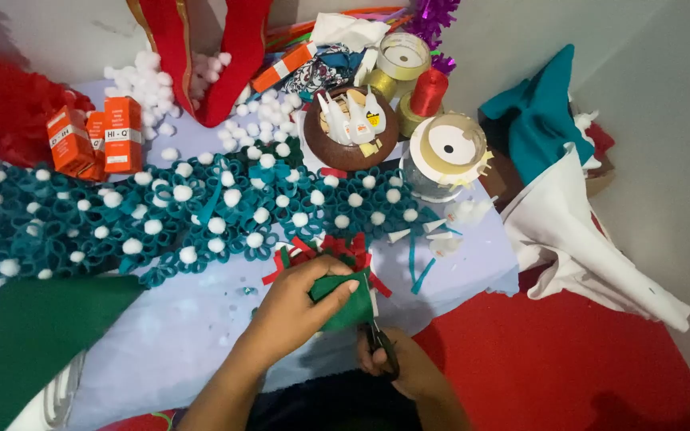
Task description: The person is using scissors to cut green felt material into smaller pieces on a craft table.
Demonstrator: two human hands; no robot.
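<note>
Two hands work at the table's near edge: the left hand (297,307) pinches a folded green felt piece (345,303), while the right hand (401,367) grips dark scissors (381,345) cutting into it. Fingers sit close to the blades, so a slip could nick them or spoil the red-and-green flower (333,251) just beyond.

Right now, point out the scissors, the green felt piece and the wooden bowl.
scissors (380,342), head view, on the dark handles in the right hand
green felt piece (350,307), head view, on its lower fold below the left thumb
wooden bowl (345,153), head view, on its front rim
</note>
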